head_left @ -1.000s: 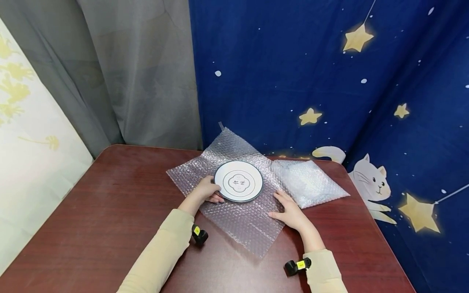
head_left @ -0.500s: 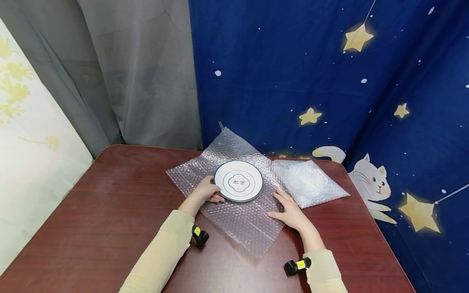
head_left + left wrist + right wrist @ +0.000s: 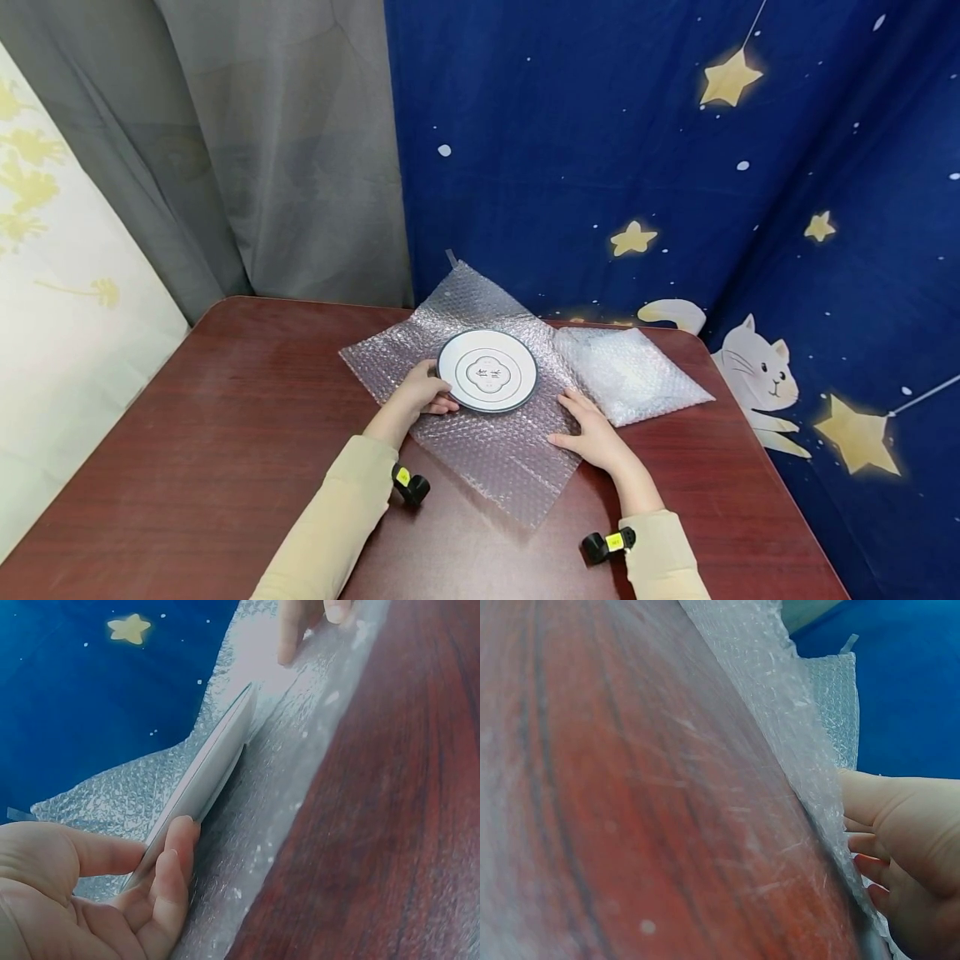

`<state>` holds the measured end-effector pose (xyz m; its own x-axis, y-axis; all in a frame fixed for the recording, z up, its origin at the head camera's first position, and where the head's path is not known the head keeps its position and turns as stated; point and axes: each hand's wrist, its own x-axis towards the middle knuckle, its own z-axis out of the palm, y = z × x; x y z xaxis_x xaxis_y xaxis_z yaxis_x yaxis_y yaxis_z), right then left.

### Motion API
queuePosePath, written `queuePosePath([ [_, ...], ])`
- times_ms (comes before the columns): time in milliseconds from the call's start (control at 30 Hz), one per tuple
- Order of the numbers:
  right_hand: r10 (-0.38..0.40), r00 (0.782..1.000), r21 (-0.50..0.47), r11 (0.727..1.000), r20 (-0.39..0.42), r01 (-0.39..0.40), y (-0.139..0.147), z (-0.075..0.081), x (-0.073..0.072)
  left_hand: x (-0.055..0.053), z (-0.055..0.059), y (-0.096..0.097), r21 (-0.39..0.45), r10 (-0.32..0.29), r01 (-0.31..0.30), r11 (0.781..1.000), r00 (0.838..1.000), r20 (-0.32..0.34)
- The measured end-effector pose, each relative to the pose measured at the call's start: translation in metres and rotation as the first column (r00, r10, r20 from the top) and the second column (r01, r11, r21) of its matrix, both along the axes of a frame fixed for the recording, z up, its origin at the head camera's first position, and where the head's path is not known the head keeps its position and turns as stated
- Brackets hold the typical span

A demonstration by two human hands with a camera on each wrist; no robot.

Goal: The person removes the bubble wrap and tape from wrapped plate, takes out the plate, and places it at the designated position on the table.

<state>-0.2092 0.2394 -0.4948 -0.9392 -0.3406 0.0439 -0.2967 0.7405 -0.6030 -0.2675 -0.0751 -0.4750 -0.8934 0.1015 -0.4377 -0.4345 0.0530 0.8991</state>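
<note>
A round white plate [image 3: 467, 350] with a dark rim and a printed emblem lies over a bubble wrap sheet [image 3: 510, 467], set cornerwise on the table. My left hand [image 3: 417, 393] pinches the plate's left edge, thumb above and fingers beneath. In the left wrist view the plate [image 3: 202, 774] appears edge-on, its near side between thumb and fingers. My right hand [image 3: 596, 435] rests on the sheet's right part with fingers spread, apart from the plate. The right wrist view shows that hand [image 3: 919, 847] beside the sheet's edge.
Right of the sheet, a flat packet of bubble wrap [image 3: 637, 379] lies near the table's far right corner. The brown table [image 3: 247, 417] ends at a grey curtain [image 3: 300, 167] and a blue star-patterned curtain [image 3: 525, 208]. Black wrist cameras hang below both sleeves.
</note>
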Motion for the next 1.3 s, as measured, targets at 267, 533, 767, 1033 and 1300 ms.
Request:
queuePosePath([
  [267,-0.006,1.0,-0.011,1.0,0.015,0.007,-0.001,0.001,0.001,0.002,0.0,0.001,0.026,0.024,-0.025,0.999,1.0,0.007],
  [533,-0.004,1.0,-0.017,1.0,0.019,0.005,-0.001,0.002,0.001,0.004,0.0,-0.001,0.051,0.04,-0.039,0.998,0.999,-0.008],
  [767,0.001,1.0,-0.026,1.0,0.008,-0.001,-0.001,0.002,0.001,0.005,0.0,-0.006,0.067,0.055,-0.055,0.996,0.998,-0.003],
  [1033,-0.006,1.0,-0.02,1.0,0.022,0.006,-0.001,0.002,0.0,0.009,0.004,-0.012,0.077,0.074,-0.073,0.994,0.997,-0.017],
  [1300,-0.005,1.0,-0.02,1.0,0.019,0.005,0.0,0.002,0.002,0.014,0.012,-0.018,0.096,0.091,-0.086,0.992,0.994,-0.052],
])
